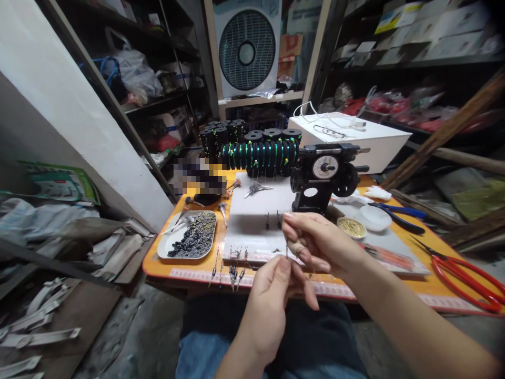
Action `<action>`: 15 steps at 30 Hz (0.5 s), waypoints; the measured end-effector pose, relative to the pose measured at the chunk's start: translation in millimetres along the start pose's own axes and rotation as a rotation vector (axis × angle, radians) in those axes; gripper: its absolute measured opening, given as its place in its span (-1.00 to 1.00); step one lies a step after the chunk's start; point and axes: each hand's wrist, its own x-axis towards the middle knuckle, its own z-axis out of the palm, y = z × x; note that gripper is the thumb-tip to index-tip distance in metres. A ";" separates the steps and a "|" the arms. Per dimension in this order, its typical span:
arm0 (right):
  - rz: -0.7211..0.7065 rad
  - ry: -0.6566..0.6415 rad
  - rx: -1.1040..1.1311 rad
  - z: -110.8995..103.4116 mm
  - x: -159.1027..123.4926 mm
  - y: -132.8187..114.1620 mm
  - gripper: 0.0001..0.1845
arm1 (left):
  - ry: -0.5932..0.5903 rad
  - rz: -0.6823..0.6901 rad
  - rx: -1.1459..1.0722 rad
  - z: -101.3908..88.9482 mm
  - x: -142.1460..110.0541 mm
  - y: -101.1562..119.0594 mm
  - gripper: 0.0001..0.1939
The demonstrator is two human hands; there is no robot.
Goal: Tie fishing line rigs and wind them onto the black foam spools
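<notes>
Just above the table's front edge, my two hands are close together. My left hand (272, 295) pinches with thumb and forefinger the lower end of a thin strand (287, 251), too fine to name. Above it my right hand (313, 239), with tape wrapped on one finger, pinches near the strand's upper end. Beyond my hands stands a black device (325, 171) with a round dial, carrying a row of black spools (258, 155) wound with green-blue line. Small dark pieces on thin wires (234, 273) hang along the front edge to the left of my hands.
On the left stands a white tray (161, 247) of small black and grey pieces. At right are a dish of gold-coloured bits (352, 228), blue-handled pliers (402, 213) and red-handled scissors (469, 273). A white box (347, 134) and a fan (246, 52) stand behind.
</notes>
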 end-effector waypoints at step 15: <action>-0.001 0.016 0.040 -5.2 3.4 5.8 -0.61 | -0.138 -0.164 -0.561 -13.1 -26.7 -43.1 -0.62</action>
